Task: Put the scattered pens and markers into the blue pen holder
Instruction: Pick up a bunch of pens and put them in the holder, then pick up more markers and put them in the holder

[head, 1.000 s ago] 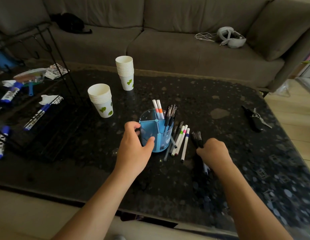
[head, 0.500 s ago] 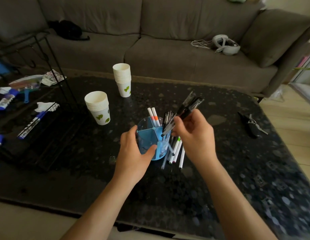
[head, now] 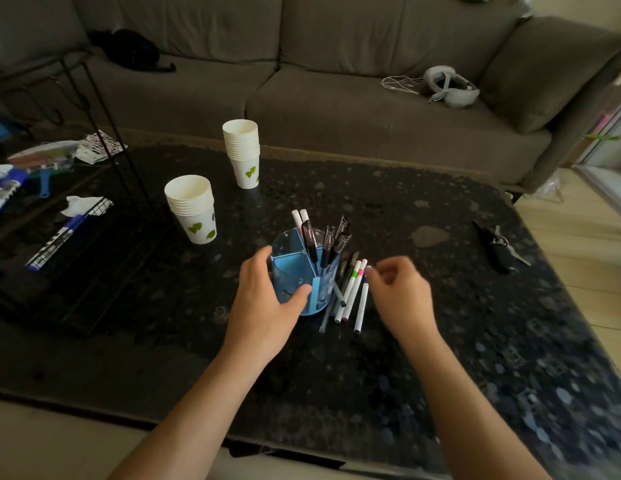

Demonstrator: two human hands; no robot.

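**Several pens still loose beside the holder**

Several pens and markers point(head: 350, 296) lying flat on the dark speckled counter point(head: 440, 341), bunched just off the 3 o'clock side of the blue pen holder point(head: 304, 275). Mostly white barrels with coloured bands (green, pink), plus a couple of darker ones, all angled roughly 1 to 7 o'clock.

Holder upright near the counter's middle, split into compartments by blue dividers. Black pens point(head: 331, 244) standing in the right-hand compartment, caps up, leaning toward 1 o'clock. Two white markers point(head: 299, 216) poking up at the back, around 12 o'clock. Near compartment looks bare from here.

Left hand point(head: 264, 299) wrapped on the holder's 9 o'clock side, fingers point(head: 262, 256) round the far wall, thumb pressed on the front, so clamped on it.

Right hand point(head: 399, 296) at 3 o'clock from the holder, right over the top ends of the loose markers. Pretty blurred; fingers curled with a small gap showing, can't tell whether anything's pinched in there.

Other stuff: two stacks of paper cups point(head: 193, 209) with green hearts out at 10 and 11 o'clock, keys point(head: 499, 247) way over at 3 o'clock, black wire rack point(head: 94, 161) and clutter off at 9 o'clock, grey sofa point(head: 337, 81) behind at 12 with a headset point(head: 447, 86) on it.
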